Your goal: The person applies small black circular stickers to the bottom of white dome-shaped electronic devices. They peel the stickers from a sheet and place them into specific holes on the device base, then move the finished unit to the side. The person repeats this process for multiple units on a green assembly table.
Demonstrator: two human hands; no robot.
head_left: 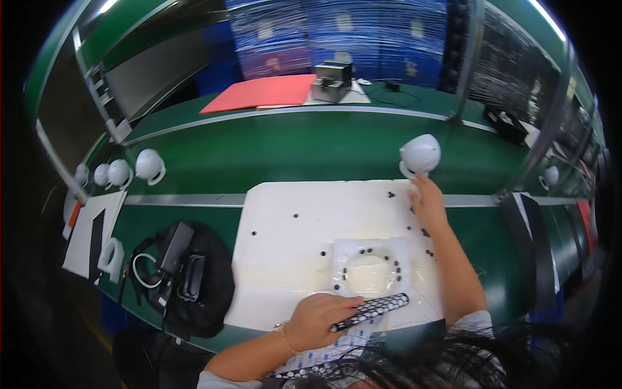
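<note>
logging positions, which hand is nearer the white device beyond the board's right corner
Right hand, just in front of the white device; left hand is well lower-left of it, holding a dotted strip.

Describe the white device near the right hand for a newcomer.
Find the large white board on the green workbench. Just beyond its far right corner stands a round-headed white device. Lookalikes stand off to both sides; only this one has the right hand beside it.
</note>
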